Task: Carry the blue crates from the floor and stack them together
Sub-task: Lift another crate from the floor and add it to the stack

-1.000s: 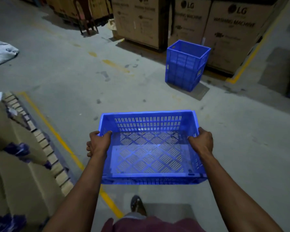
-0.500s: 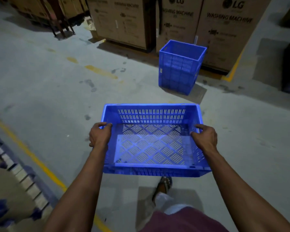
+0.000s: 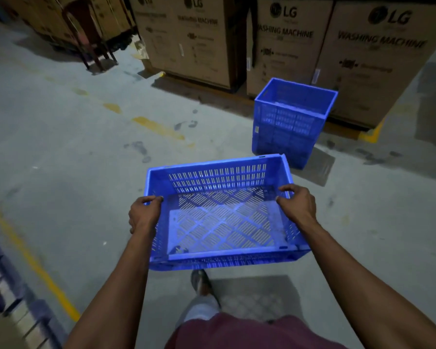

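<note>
Crate (image 3: 222,217) is hanging in the air over the floor (image 3: 60,152), sitting right between both hands. Left hand (image 3: 144,214) is gripping the left rim, right hand (image 3: 298,205) is gripping the right rim, fingers curling over the edges. Stack (image 3: 291,122) is standing further ahead, right by the boxes (image 3: 363,59).

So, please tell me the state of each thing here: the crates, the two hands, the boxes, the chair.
Held crate: empty, off the floor, level, carried.
Left hand: grip on the crate's left rim.
Right hand: grip on the crate's right rim.
Stack of crates: upright on the floor, top one empty.
Boxes: closed, standing behind the stack.
Chair: upright, unoccupied.
</note>
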